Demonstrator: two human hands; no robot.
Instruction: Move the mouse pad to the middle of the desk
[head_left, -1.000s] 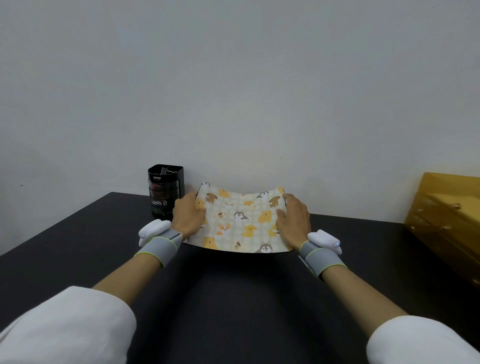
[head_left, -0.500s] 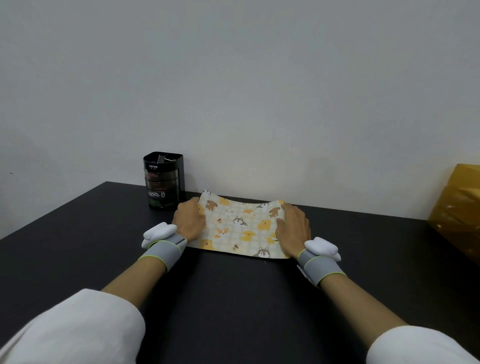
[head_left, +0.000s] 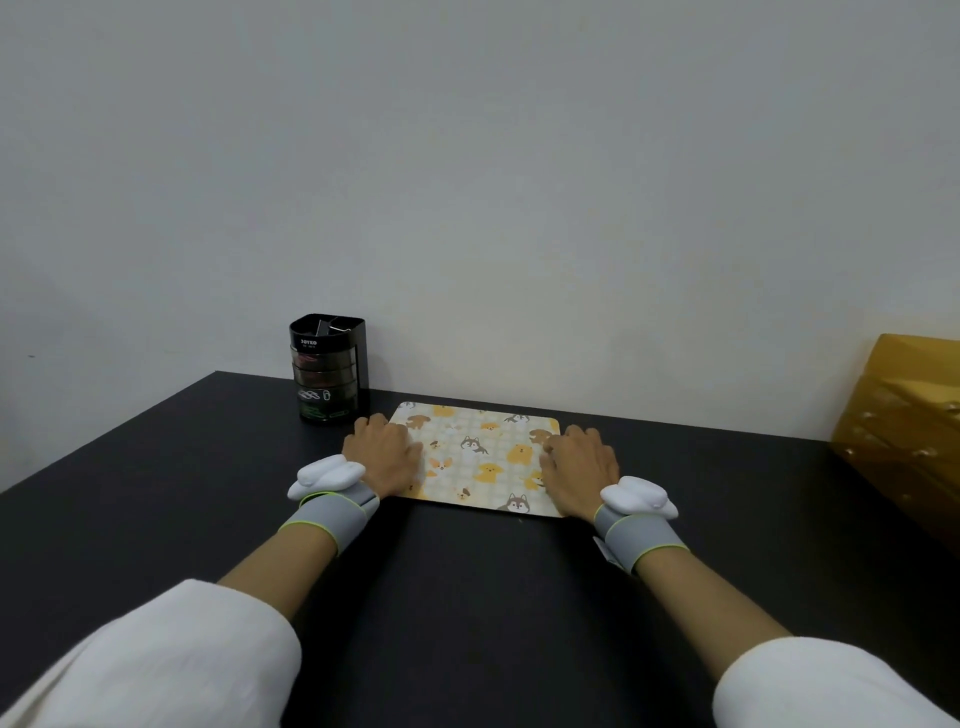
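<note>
The mouse pad (head_left: 480, 457), pale with a yellow and brown cartoon-dog print, lies flat on the black desk (head_left: 467, 597) near the back wall, roughly midway across. My left hand (head_left: 384, 457) rests palm down over its left edge, and my right hand (head_left: 582, 467) rests palm down over its right edge. The fingers of both lie on top of the pad. The pad's side edges are hidden under my hands. Each wrist carries a grey band with a white device on it.
A black desk organiser (head_left: 327, 369) with stacked drawers stands against the wall just left of the pad. A yellow cardboard box (head_left: 904, 415) sits at the right end of the desk. Bare dark desk surface stretches between the pad and me.
The pad was held curved and lifted between both hands; it has come down and now lies flat on the desk, with my hands flattened on its edges.
</note>
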